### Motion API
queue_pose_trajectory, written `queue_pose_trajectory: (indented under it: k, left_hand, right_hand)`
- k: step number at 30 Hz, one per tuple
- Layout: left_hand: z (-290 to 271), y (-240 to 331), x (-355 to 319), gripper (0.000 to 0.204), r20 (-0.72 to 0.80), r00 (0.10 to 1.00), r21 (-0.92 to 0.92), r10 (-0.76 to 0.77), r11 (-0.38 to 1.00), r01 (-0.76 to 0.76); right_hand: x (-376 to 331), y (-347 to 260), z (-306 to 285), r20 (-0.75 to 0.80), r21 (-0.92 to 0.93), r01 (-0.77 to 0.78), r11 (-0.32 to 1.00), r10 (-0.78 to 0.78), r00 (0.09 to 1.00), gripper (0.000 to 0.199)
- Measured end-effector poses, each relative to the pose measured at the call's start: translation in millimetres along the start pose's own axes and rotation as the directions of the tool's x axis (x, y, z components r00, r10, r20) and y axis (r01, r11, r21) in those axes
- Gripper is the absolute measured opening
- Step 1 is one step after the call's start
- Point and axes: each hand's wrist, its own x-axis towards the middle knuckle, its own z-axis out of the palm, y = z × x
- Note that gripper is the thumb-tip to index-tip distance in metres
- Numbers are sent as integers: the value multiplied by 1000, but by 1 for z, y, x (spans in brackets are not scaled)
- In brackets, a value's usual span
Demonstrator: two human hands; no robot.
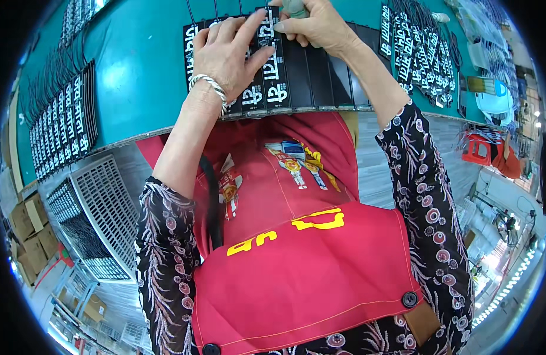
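My left hand [224, 53] lies with its fingers spread over a row of flat black strips [253, 97] with large white characters. A twisted bracelet circles its wrist. My right hand [323, 26] is closed round a pale grey-green rounded thing [295, 7], cut off by the upper picture edge, so I cannot tell its kind. Its thumb reaches to the top of a marked strip [272, 65] beside the left fingertips. Plain black strips [313, 77] lie side by side to the right of it. Thin black cords run up from the marked strips.
The green tabletop [137, 77] carries a row of marked strips with cords [63, 124] at left and a heap of similar strips [424, 56] at right. Below stand a white slatted crate [107, 207] at left and a red stool [479, 148] at right. A red apron [302, 272] covers my lap.
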Motion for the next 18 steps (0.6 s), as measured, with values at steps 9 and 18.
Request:
queue_pose_trajectory:
  k: [9,18]
  left_hand:
    - [-7,10,12,42,67,995,64,70,995,-74]
    - [-9,7,15,42,92,986,98,141,984,-150]
  right_hand:
    - [-10,-13,-10,-42,-329,-24,944,11,999,47]
    - [-72,-25,-51,-106,-521,72,851,-148,983,48]
